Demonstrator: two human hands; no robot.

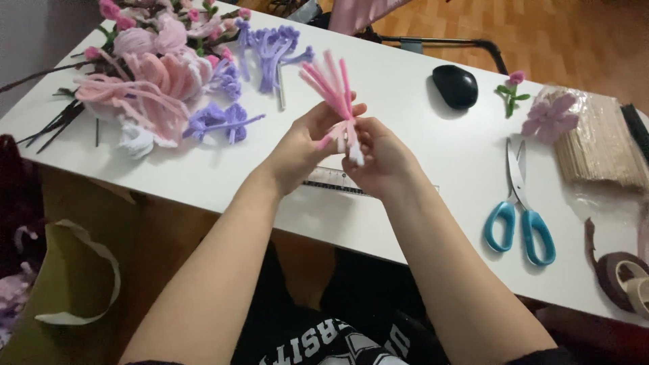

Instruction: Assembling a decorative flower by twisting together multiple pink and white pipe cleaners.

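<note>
A home craft corner: white table [223, 169] with pipe-cleaner flowers [155, 74], scissors [519, 220], wooden floor [574, 34].

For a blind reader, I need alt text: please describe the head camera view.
Two bare hands, left hand and right hand, hold a bundle of pink pipe cleaners above a white table. Pink and purple pipe-cleaner flowers lie at the left; blue-handled scissors, a black mouse and wooden sticks at the right.

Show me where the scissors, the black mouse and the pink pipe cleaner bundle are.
scissors [519, 223]: head view, at the pivot above the blue handles.
black mouse [455, 86]: head view, middle of its top.
pink pipe cleaner bundle [331, 81]: head view, fanned upper stems.
</note>
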